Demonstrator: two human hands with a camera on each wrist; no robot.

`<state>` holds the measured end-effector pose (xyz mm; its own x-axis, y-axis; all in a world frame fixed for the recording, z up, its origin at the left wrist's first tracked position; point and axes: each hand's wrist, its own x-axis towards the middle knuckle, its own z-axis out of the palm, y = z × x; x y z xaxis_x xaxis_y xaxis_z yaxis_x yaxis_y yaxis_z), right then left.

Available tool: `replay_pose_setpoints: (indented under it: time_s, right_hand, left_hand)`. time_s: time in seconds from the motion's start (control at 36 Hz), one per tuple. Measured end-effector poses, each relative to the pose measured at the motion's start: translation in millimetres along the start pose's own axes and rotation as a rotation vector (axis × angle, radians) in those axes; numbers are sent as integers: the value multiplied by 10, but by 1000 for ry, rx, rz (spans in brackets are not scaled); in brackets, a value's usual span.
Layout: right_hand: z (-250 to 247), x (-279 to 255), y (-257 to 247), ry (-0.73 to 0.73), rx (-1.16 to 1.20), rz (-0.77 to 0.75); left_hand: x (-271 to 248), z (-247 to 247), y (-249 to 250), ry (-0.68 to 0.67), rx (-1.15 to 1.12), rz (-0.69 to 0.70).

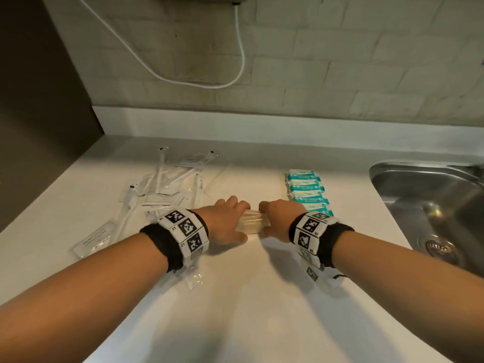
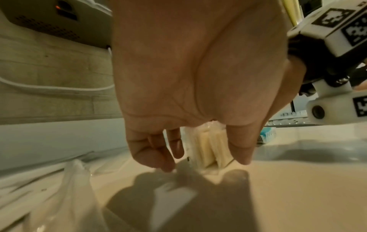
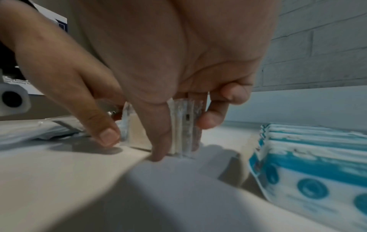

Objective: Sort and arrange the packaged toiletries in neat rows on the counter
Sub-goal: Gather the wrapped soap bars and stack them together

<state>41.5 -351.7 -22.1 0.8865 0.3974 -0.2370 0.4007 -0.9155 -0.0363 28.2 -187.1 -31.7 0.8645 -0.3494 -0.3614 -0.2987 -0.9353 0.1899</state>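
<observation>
The packets point(image 1: 253, 221) stood bunched on edge on the counter point(image 1: 262, 297), long axis running hand to hand. My left hand point(image 1: 225, 221) and right hand point(image 1: 279, 218) each clasped an end, fingers curled down. The teal row point(image 1: 309, 192) lay just beyond my right hand.

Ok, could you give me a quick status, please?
Left hand and right hand gripping clear packet stack. Teal packets rowed. Loose sachets unsorted.

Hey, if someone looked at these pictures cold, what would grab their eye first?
Probably the two hands, left hand and right hand, gripping a stack of clear-wrapped pale packets from both ends at the counter's middle. Next, the tidy row of teal packets beside the sink, against the loose heap of clear sachets on the left.
</observation>
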Motion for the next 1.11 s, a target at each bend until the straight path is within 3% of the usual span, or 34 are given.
replay_pose_setpoints:
  time_s: [0.19,0.56,0.72,1.11]
  right_hand:
    - [57,58,-26,-77,176,5]
    - [72,104,52,-81,195,-34]
    - [-21,67,90,-57,159,-47]
    - [82,64,57,-42,209,-38]
  left_hand:
    - [41,55,100,7,-244,-51]
    - [58,68,26,-18,-255,43]
    - [39,18,-31,59,-355,41]
    - [40,104,-17,92,-284,103]
